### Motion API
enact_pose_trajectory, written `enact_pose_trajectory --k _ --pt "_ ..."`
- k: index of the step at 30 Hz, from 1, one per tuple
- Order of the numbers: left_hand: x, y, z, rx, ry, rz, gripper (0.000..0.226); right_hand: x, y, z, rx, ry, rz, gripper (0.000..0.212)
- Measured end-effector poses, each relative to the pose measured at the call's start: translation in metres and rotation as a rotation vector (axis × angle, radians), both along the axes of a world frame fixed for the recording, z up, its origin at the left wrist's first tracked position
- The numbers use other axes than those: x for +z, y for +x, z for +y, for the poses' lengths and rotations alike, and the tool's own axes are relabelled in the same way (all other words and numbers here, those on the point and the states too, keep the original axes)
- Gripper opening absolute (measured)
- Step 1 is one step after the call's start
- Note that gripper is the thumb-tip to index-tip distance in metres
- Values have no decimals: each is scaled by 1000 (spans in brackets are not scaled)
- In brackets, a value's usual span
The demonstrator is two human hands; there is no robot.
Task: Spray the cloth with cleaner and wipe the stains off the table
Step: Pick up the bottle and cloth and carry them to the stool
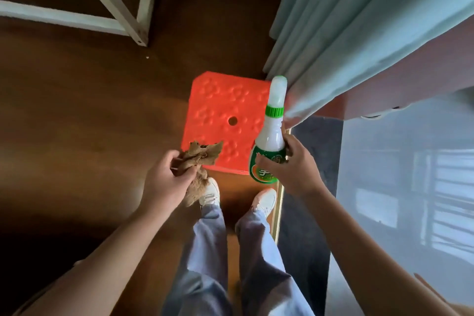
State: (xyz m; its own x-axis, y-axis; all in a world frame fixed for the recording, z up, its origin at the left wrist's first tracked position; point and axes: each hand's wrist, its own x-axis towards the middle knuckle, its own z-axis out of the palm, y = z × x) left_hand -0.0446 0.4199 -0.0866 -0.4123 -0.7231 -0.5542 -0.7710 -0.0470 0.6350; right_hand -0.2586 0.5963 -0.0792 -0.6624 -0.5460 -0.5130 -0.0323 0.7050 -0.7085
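We look straight down past our own forearms. Our left grip is clenched round a crumpled brown cloth. The fingers curl over its middle, and one bunched end sticks up and to the right over the near edge of an orange stool. The other end hangs below the palm, in front of our left shoe. Our right grip grasps a spray bottle round its lower body, fingers across the green and orange label. The bottle is held nearly upright, with its white cap pointing away from us and a green collar under the cap. Its top shows just beside the edge of a pale blue curtain. Cloth and bottle are near each other but apart, and the stool's near corner shows between them. The stool has a bumpy top with a round hole and stands on a dark wooden floor. Our right shoe is close to that floor's right edge, and beyond it lies a glossy grey floor with window light on it. A white metal frame stands at the far left. A reddish-brown slab shows under the curtain, and we cannot tell whether it is the counter
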Motion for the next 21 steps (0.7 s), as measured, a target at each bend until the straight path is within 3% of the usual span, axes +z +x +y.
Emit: enact_pose_trajectory --k 5,10,17,21 --pt "-71 -33 -3 6 38 68 26 -69 -5 -3 -47 -22 36 57" --pt "-83 -64 -14 -31 -33 85 26 -94 -5 3 -38 -8 79 58" --pt "-65 -120 -70 -160 -340 49 31 -83 -34 -26 7 -44 161 53" --pt "-65 -158 -106 -246 -456 5 32 -78 -70 -58 40 -88 252 63"
